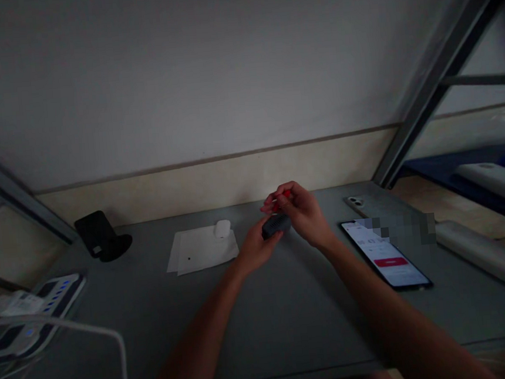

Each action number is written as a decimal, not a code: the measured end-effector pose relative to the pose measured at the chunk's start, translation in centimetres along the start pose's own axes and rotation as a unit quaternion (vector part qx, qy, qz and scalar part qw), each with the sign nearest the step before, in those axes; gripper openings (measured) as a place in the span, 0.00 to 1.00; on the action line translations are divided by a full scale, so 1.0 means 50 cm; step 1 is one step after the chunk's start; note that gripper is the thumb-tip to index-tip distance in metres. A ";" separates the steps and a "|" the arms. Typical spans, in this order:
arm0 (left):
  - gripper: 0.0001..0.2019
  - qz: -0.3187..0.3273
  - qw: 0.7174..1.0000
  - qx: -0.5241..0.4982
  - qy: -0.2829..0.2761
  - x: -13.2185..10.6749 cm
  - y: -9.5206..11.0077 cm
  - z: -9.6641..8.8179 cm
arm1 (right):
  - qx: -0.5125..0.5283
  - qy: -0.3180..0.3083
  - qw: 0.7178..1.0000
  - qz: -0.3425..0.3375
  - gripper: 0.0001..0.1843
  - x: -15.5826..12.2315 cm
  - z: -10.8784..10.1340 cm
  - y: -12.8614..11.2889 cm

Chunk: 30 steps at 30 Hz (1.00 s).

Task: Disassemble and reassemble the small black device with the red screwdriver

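My left hand (257,245) is closed around a small dark grey block-shaped object (276,226), whose ridged side faces me. Just above and to the right of it, my right hand (301,214) pinches a small red item (283,197), partly covered by the fingers; its exact kind is too small and blurred to make out. The two hands are close together over the grey desk (272,311). White sheets of paper (205,255) lie left of my left hand, with a small rounded white case (223,228) on their upper right corner.
At the right lies a phone with a lit screen (386,254), and behind it another phone (360,203). A black stand (100,235) is at the back left. A power strip (61,295) with a white cable (92,328) occupies the left. The wall (217,186) borders the desk behind.
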<state>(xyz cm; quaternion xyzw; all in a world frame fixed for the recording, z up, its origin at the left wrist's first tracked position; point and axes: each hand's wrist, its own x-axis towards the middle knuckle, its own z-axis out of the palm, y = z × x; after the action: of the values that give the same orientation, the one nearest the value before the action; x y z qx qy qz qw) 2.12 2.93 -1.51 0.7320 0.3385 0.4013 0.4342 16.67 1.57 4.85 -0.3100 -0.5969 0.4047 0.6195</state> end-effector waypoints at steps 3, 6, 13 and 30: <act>0.24 0.025 1.000 -0.013 -0.002 0.001 -0.002 -0.001 | 0.008 0.002 1.000 0.012 0.15 -0.002 0.004 0.013; 0.23 0.019 1.000 -0.016 -0.009 0.001 -0.003 -0.003 | 0.015 0.024 1.000 0.008 0.14 -0.002 -0.001 0.015; 0.23 0.011 1.000 -0.009 -0.009 0.000 -0.004 -0.002 | 0.007 0.016 1.000 0.008 0.12 -0.001 -0.005 0.017; 0.22 0.016 1.000 -0.010 -0.007 0.003 -0.012 -0.001 | -0.098 -0.049 0.993 -0.051 0.15 -0.008 0.002 -0.006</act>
<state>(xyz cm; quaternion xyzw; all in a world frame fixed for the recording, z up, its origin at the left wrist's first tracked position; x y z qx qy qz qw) 2.03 3.30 -1.99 0.7359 0.3194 0.4065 0.4372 16.62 1.06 4.94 -0.3178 -0.6783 0.3272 0.5761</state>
